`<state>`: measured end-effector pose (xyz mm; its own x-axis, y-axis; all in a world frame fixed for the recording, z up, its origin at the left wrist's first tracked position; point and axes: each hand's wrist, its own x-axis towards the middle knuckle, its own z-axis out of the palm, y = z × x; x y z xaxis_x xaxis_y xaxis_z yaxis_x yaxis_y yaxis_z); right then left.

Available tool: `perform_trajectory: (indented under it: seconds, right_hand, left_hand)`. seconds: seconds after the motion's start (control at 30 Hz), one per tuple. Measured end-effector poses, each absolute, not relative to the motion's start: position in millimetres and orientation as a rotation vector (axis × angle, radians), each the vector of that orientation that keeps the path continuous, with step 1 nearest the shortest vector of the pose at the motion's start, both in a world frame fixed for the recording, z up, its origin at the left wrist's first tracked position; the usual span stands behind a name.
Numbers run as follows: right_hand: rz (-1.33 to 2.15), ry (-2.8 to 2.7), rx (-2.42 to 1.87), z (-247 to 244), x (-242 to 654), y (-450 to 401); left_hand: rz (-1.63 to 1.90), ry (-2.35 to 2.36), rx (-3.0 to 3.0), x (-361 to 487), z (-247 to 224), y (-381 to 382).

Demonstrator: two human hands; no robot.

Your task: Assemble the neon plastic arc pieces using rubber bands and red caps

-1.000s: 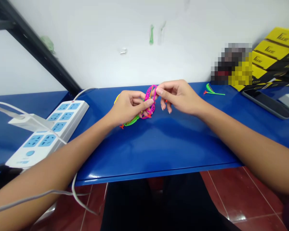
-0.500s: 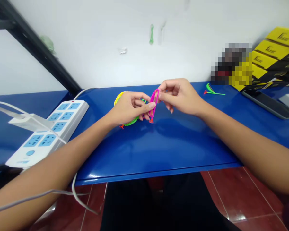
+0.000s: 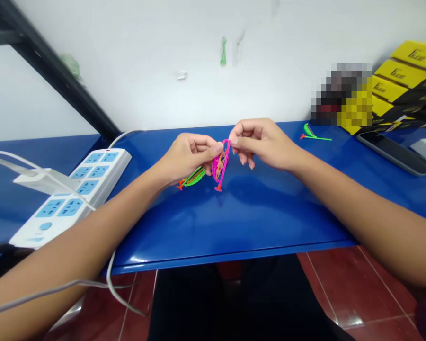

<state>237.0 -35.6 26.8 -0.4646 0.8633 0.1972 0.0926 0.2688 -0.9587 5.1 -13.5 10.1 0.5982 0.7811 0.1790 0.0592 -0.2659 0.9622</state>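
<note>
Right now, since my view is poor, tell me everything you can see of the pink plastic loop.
The pink plastic loop is a thin, glossy, narrow oval band, seen almost edge-on and tilted. The right hand pinches its top, and the left hand presses its upper side. Darker strands show inside it, too small to identify. An orange-red tip sits at its lower end.

Left hand (image 3: 188,158): bare, fingers curled, thumb and fingertips pinched together, held above the desk. Right hand (image 3: 264,144): bare, fingers bent, thumb and forefinger pinched, just beside the left thumb (image 3: 218,148). Left forearm (image 3: 88,232), right forearm (image 3: 358,208): bare, angled inward from the lower frame corners.
</note>
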Motion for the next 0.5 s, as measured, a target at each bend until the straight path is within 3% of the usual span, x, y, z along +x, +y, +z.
perform_trajectory:
  seconds: [0.27, 0.5]
  right_hand:
    - [1.688, -1.382, -0.827, 24.2, 223.9, -41.7]
    - [1.753, -1.347, -0.828, 21.5, 221.0, -41.4]
  left_hand:
    - [0.853, 0.725, 1.677, 8.4, 10.7, -14.8]
    - [0.820, 0.713, 1.687, 8.5, 11.1, -15.7]
